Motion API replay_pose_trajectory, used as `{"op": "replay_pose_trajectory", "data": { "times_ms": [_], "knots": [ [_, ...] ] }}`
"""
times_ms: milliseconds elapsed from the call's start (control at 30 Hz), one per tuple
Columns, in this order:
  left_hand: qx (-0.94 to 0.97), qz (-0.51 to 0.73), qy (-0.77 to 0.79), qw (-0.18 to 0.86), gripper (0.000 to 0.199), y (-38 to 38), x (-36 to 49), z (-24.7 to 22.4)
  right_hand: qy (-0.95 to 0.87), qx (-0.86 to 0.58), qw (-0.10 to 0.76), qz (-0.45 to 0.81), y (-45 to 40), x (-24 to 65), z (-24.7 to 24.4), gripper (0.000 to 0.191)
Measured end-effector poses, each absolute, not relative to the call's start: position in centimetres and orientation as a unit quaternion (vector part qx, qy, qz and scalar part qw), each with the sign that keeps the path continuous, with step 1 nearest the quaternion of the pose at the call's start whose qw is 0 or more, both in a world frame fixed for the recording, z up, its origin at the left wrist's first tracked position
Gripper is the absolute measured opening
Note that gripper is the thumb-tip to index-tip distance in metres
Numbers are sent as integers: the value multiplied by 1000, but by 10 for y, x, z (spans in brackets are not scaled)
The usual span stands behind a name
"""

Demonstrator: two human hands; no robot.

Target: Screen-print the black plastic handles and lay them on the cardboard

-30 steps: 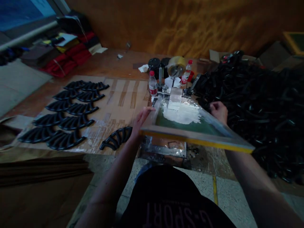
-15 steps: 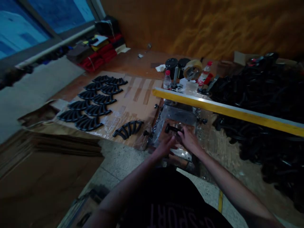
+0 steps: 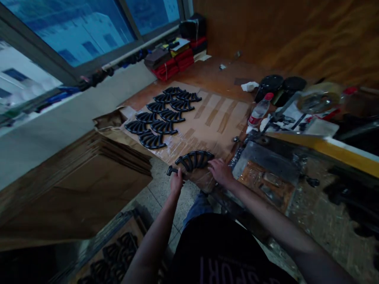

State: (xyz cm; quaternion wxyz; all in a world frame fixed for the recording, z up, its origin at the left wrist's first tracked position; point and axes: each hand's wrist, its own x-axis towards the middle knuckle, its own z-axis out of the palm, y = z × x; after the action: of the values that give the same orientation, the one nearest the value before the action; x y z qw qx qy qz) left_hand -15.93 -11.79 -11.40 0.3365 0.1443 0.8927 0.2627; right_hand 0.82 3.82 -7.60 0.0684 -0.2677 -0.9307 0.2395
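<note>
My left hand (image 3: 177, 180) is closed on a short black curved part (image 3: 172, 170) at the cardboard's front edge. Just right of it, a fanned row of similar black parts (image 3: 194, 160) lies on the cardboard sheet (image 3: 217, 136). My right hand (image 3: 220, 170) touches the right end of that row; whether its fingers grip a part cannot be made out. Farther back on the left, several more fans of black parts (image 3: 160, 127) lie in two columns.
At right is a metal fixture plate (image 3: 257, 157) with a yellow bar (image 3: 314, 149) behind it. A red-capped bottle (image 3: 260, 108), a tape roll (image 3: 319, 98) and a dark heap of parts (image 3: 352, 193) stand around it. Stacked cardboard (image 3: 89, 197) fills the lower left.
The view has turned left. Both hands have moved from the fixture to the nearer fan of parts on the cardboard. The black part once over the fixture no longer shows there; my left hand holds one.
</note>
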Motion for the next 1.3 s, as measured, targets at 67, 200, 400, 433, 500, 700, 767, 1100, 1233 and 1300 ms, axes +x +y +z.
{"op": "replay_pose_trajectory", "data": {
  "times_ms": [67,200,400,433,500,700,767,1100,1233,1300],
  "knots": [
    [154,214,898,353,62,-115,-177,-126,-932,-277,21,231,46,-20,-89,30],
    [180,139,905,358,59,-99,-201,-133,-929,-292,-65,219,45,-59,-108,31],
    [273,45,892,357,61,-61,-254,-132,-918,-314,-83,227,32,-71,-117,46],
    [293,32,887,356,61,-55,-263,-132,-916,-321,-81,228,30,-71,-117,49],
    [330,10,876,351,60,-47,-276,-130,-908,-338,-83,232,28,-72,-117,53],
    [393,2,892,225,58,-60,-263,-117,-899,-352,-102,242,27,-72,-116,56],
    [437,54,888,132,50,-67,-242,-114,-896,-353,-108,247,27,-72,-117,57],
    [483,61,867,111,54,-43,-188,-139,-890,-351,-132,260,28,-74,-120,57],
    [485,60,865,116,52,-41,-197,-134,-890,-348,-111,272,27,-73,-113,55],
    [491,68,862,104,47,-37,-209,-128,-894,-336,-70,288,34,-73,-105,49]
  ]
}}
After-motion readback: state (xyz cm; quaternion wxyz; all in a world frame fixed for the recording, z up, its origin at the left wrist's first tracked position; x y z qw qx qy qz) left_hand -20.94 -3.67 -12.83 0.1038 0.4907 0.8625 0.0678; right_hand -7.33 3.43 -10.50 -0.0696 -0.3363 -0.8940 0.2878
